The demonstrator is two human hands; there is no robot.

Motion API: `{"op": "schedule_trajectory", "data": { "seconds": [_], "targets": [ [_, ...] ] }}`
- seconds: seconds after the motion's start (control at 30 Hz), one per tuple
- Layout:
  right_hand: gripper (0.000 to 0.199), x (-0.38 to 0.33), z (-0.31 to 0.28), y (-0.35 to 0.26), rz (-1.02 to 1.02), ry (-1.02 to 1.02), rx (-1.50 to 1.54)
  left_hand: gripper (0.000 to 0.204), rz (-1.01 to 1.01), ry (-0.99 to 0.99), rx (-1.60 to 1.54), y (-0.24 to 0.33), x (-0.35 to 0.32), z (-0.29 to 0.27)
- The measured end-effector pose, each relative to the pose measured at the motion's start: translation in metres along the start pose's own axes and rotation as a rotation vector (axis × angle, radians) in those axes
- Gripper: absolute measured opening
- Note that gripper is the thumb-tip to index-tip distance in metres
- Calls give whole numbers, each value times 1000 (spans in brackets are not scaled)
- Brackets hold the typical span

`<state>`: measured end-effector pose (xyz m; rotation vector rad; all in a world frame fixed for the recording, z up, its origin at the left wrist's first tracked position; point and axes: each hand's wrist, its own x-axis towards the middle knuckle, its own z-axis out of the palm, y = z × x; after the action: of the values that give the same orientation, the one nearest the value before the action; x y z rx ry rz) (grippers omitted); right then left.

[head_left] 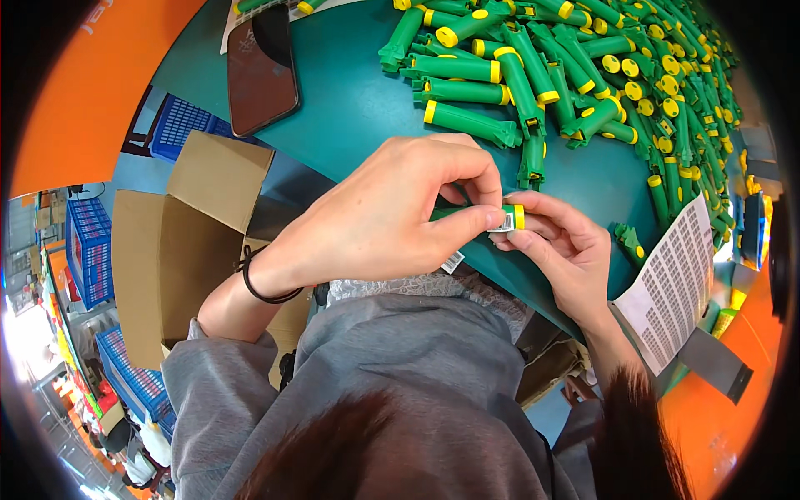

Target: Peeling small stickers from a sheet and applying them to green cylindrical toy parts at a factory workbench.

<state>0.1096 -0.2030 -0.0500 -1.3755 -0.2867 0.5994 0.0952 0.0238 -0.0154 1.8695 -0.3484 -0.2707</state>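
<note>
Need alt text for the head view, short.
Both hands hold one green tube with a yellow cap over a teal table: left hand, right hand. A pile of matching tubes lies beyond.

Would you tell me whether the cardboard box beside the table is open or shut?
Open: the box has its flaps spread outward, and its inside wall shows. Its contents cannot be told.

Bright, even light; glare blows out the lower left. Fisheye bends the edges inside a black rim. Hair at the bottom is blurred.
</note>
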Motion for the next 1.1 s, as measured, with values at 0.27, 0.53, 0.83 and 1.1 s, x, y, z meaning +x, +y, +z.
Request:
{"op": "schedule_trajectory", "data": {
  "seconds": [0.27,0.53,0.83,1.1],
  "targets": [
    [35,0,2,-3,25,-1,-6,8,30,4,50,1,1,-2],
    [34,-2,3,-5,31,16,9,8,40,28,68,2,2,1],
    [34,0,3,-5,38,4,-5,7,56,47,106,2,1,1],
    [34,-1,-1,-1,34,0,18,7,57,66,153,3,1,4]
  ]
}}
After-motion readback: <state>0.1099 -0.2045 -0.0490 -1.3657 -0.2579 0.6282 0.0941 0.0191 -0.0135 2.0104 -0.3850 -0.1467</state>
